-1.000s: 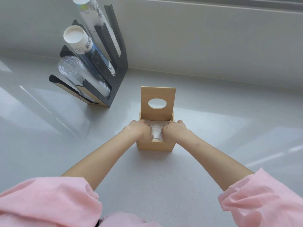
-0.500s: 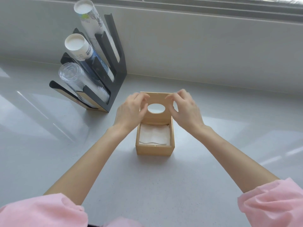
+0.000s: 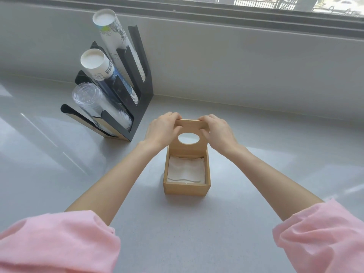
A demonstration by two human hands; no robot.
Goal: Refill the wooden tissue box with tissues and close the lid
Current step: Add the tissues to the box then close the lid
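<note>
A square wooden tissue box [image 3: 186, 187] stands on the grey counter in the middle of the head view. White tissues [image 3: 186, 170] lie flat inside it, below the rim. Its hinged wooden lid [image 3: 188, 149], with an oval hole, stands raised at the far side and leans slightly toward me. My left hand [image 3: 162, 130] grips the lid's top left corner. My right hand [image 3: 217, 131] grips its top right corner. Fingers of both curl over the lid's upper edge.
A black cup rack [image 3: 137, 91] stands at the back left, holding a clear cup stack [image 3: 94, 102] and two paper cup stacks [image 3: 100, 66]. A grey wall ledge and window frame run along the back. Pink sleeves fill the lower corners.
Both hands have left the tissues inside the box, risen to the raised lid and closed on its top corners. The lid now tips slightly toward me.
</note>
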